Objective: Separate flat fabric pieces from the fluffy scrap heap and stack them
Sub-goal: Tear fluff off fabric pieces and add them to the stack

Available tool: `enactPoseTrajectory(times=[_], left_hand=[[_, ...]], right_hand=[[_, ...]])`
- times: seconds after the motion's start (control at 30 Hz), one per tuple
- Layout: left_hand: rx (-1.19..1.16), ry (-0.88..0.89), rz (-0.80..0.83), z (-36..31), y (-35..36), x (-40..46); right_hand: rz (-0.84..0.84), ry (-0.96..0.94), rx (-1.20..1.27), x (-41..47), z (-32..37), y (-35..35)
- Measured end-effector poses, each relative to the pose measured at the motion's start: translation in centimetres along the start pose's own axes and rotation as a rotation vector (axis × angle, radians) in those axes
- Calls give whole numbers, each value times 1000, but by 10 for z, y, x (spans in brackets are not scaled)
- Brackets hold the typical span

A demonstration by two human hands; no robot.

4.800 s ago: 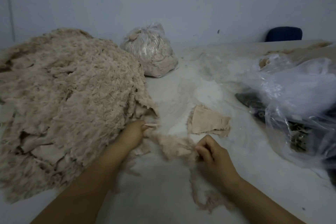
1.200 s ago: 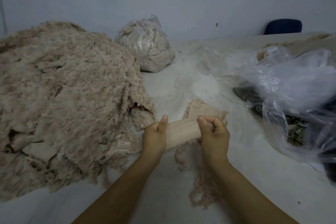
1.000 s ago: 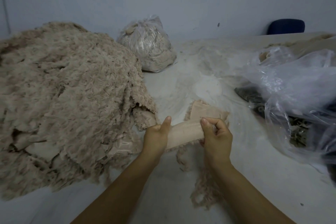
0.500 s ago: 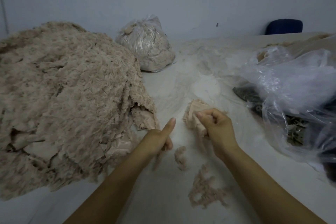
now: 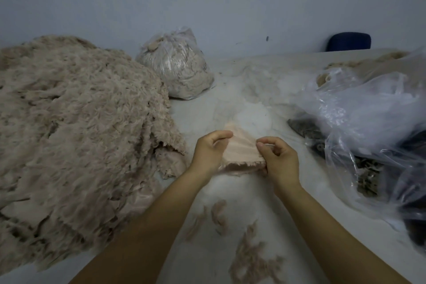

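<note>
A big heap of beige fluffy scraps (image 5: 76, 127) fills the left side of the table. At the table's middle, a flat peach fabric piece (image 5: 239, 148) is held between both hands, fuzzy along its near edge. My left hand (image 5: 211, 152) grips its left edge with curled fingers and thumb. My right hand (image 5: 277, 159) pinches its right edge. Whether more flat pieces lie under it is hidden by the hands and the piece. Loose fluff tufts (image 5: 246, 253) lie on the table in front of me, between my forearms.
A tied clear bag of scraps (image 5: 177, 64) stands at the back beside the heap. Crumpled clear plastic bags (image 5: 368, 113) with dark contents cover the right side. A blue chair back (image 5: 349, 41) shows behind the table. The white table (image 5: 232, 90) is dusted with lint.
The hands pulled a flat strip from the fluff and carried it to the spot of the earlier piece. The left hand, free half a second ago, now grips the fabric again.
</note>
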State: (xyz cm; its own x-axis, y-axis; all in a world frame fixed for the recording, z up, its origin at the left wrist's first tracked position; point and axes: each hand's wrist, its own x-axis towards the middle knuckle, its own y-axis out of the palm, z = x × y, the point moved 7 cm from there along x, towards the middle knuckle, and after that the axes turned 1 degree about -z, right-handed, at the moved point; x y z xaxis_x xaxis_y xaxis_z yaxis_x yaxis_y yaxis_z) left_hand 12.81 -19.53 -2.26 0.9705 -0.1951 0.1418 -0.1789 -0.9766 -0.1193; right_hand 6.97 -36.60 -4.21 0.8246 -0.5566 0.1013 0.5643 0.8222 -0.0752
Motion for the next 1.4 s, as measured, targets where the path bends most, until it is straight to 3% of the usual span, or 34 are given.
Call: enactPoseTrajectory(times=[0.13,0.23,0.3,0.37,0.43,0.53,0.6,0.73,0.87,0.97,1.17,1.3,1.33,1.4], left_hand=[[266,-56,177,27,27,24],[528,-23,283,41,36,23],[585,7,241,39,27,20],[654,78,92,26,1,17],[876,117,-21,18,-32,10],[1292,-65,-10,30,-79,-9],[1222,-118,8,37,-94,-22],[918,52,-9,23,-93,-41],[704,290,-98,-9,-76,-67],[664,360,-9,-13,-60,-84],[603,315,78,3,-64,-100],[439,181,298,16,-45,-112],[373,131,284,17,-47,-111],[318,161,93,8,-63,-105]], right_hand=[[-90,-41,-201,26,-13,-13],[-60,-32,-352,35,-26,-13],[-38,-2,-373,35,-33,-12],[-29,-6,-409,33,-32,-12],[-68,-78,-543,28,-24,-14],[-117,-205,-572,10,-8,-13],[-31,-254,-521,-6,-1,1],[285,-227,-382,-40,-1,44],[532,308,38,-71,-17,87],[643,422,136,-84,-8,107],[710,235,135,-96,7,112],[580,236,55,-94,-7,104],[561,247,60,-93,-9,99],[557,178,3,-92,-7,89]])
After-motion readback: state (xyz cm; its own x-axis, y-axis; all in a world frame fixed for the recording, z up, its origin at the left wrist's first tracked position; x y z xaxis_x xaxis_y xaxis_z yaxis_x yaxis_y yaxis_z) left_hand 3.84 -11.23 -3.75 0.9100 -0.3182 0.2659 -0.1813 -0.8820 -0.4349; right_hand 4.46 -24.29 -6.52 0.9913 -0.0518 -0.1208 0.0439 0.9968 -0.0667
